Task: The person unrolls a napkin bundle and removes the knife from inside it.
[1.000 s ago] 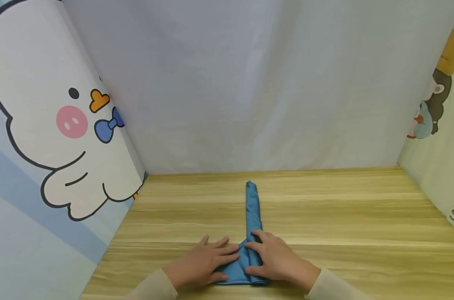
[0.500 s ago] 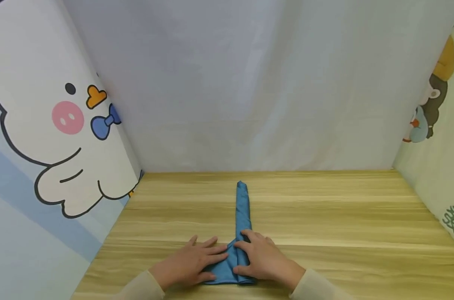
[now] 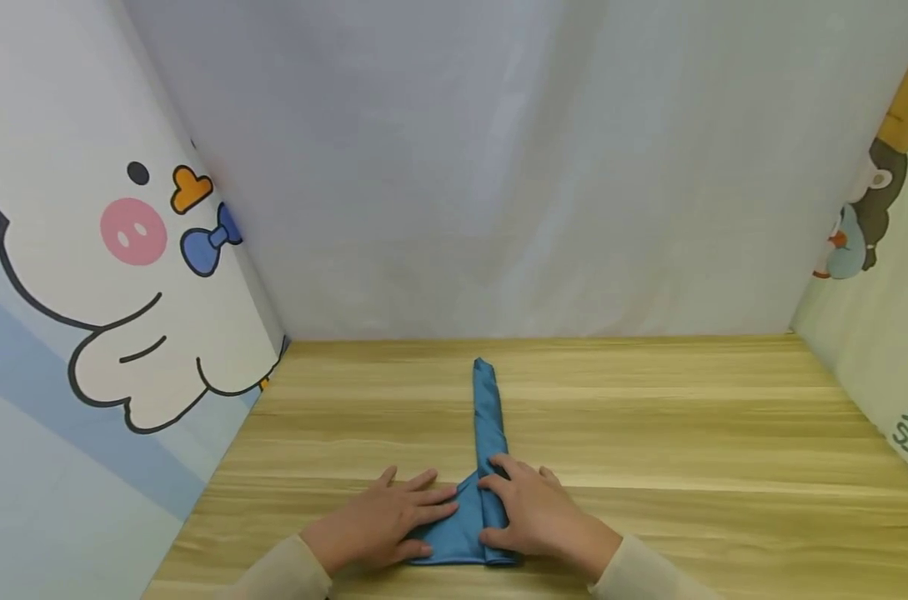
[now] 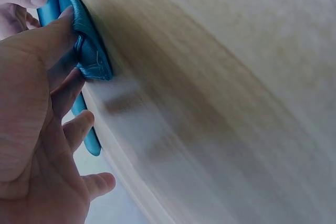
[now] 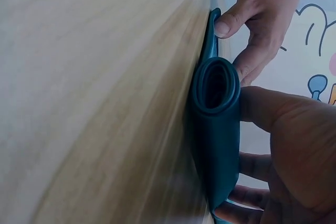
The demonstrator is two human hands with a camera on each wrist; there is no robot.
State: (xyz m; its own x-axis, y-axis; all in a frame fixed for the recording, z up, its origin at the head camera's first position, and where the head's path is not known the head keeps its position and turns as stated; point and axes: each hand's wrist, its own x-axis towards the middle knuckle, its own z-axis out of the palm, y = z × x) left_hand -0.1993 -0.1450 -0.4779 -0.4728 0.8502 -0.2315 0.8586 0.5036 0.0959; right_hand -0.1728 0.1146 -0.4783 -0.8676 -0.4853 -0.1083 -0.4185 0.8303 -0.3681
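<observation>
A shiny blue cloth (image 3: 454,529) lies on the table, its right side rolled into a long narrow tube (image 3: 488,408) that points away from me. My left hand (image 3: 386,517) rests with spread fingers on the flat part, left of the roll. My right hand (image 3: 539,512) lies over the near part of the roll, its thumb by the near end and its fingertips on top. In the right wrist view the open end of the roll (image 5: 216,85) shows several coiled layers, with the thumb and fingers touching its upper side. The left palm hides part of the flat cloth.
The wood-grain table (image 3: 649,417) stretches out on both sides of the cloth. Behind it hangs a pale grey curtain (image 3: 536,167). A panel with a cartoon bird (image 3: 71,275) stands at the left, and another printed panel (image 3: 874,333) at the right.
The right hand and the roll have shifted slightly right, away from the left hand, and a little more flat cloth shows between them. The left hand stays on the cloth. The head view has shifted slightly.
</observation>
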